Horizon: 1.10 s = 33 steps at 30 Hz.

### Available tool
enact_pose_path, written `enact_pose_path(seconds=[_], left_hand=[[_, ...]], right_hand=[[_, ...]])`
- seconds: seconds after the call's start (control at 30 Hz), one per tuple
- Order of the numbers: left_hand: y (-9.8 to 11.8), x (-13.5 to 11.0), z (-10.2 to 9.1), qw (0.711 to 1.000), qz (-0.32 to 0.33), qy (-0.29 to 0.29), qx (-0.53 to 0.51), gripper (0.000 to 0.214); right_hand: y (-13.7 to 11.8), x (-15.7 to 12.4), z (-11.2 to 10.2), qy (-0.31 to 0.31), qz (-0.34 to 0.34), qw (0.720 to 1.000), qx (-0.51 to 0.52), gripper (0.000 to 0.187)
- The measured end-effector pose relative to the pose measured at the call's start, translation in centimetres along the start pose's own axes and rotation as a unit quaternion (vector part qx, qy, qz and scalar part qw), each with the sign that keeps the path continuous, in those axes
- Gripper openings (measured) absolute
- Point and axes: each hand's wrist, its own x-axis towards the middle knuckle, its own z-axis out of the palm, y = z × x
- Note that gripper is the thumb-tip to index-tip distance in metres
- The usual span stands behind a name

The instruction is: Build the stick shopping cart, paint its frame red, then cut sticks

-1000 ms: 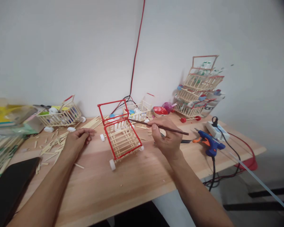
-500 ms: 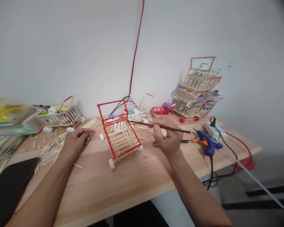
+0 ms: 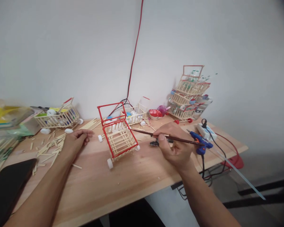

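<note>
Head view showed a black phone lying nearest, at the left of the wooden surface, with a wrapped bundle of skewers just behind it. To the right of these, the left hand rested beside scattered cut sticks, its fingers loosely curled and close together; whether they pinched anything could not be told. Across from it, the right hand held a dark brush, the thumb and fingers pinching the shaft, which sloped down to the left. Between the hands a small stick cart stood on white wheels, its top rim and raised handle red, its slatted sides bare. The brush's tip was just beside the right rim; contact could not be made out. A black tool lay partly hidden behind the right hand. Further right, a blue glue gun lay near a white power strip, a pale glue stick reaching past the surface's edge. Towards the wall, a filled cart stood at the left, another behind the middle one, then a dish with red inside and a tall stack of carts.
</note>
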Motion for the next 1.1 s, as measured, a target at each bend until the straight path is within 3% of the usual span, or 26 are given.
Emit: enact_pose_path(seconds=[0.27,0.67,1.1], left_hand=[[-0.7,0.4,-0.1,1.000,0.008,-0.005,-0.019,0.033],[-0.8,0.5,-0.1,0.999,0.014,-0.001,-0.035,0.029],[-0.1,-0.1,0.0,1.000,0.026,0.010,-0.011,0.026]], right_hand=[[-1.4,-0.1,-1.5,-0.061,-0.021,0.998,0.000,0.014],[-2.3,-0.8,-3.9,-0.095,-0.020,0.995,-0.023,0.015],[-3.8,-1.2,-3.9,-0.093,-0.030,0.995,-0.012,0.017]])
